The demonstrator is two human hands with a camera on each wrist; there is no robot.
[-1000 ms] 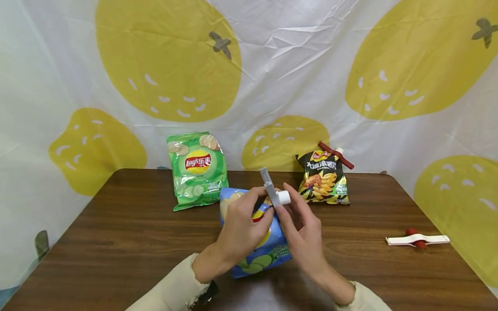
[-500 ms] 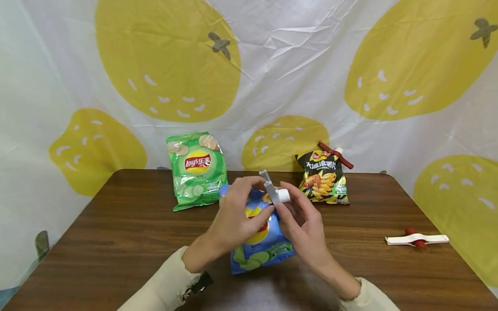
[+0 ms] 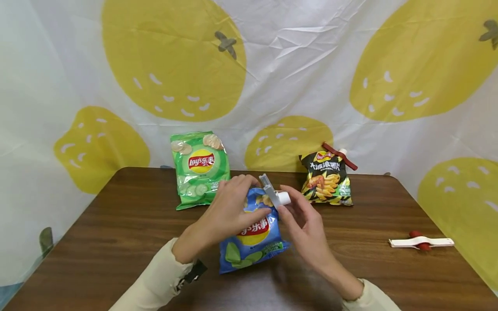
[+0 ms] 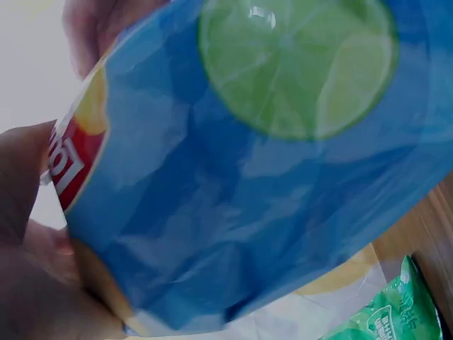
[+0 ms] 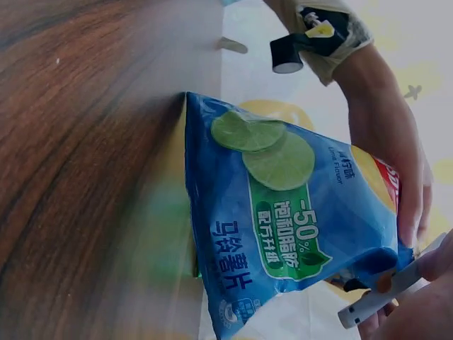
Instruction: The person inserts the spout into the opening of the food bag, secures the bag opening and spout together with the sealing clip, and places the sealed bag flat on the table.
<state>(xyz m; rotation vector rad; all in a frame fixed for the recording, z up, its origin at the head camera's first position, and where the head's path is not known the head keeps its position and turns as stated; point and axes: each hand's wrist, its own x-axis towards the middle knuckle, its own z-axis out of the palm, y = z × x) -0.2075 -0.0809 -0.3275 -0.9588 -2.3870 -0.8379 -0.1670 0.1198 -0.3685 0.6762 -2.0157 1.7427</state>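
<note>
My left hand [image 3: 227, 207] grips the upper left part of a blue Lay's chip bag [image 3: 254, 252], thumb across its front and fingers at its top edge. In the left wrist view the bag [image 4: 212, 177] fills most of the picture. Between thumb and fingers, my right hand [image 3: 307, 226] holds a grey bag clip [image 3: 271, 192] with a white spout cap [image 3: 284, 198]. The clip stands tilted at the bag's upper right corner. The right wrist view has the clip [image 5: 386, 294] beside the bag's top; whether it encloses any of the bag I cannot tell.
A green Lay's bag [image 3: 202, 170] stands at the back left. At the back right is a black chip bag [image 3: 324, 181] with a red clip [image 3: 339, 156] across its top. A white clip with a red cap [image 3: 421, 242] lies on the wooden table [image 3: 128, 242] at right.
My left hand has slid left along the bag, and the bag has swung slightly left, baring more of its front. The right hand and clip have barely moved. The head view has shifted a little.
</note>
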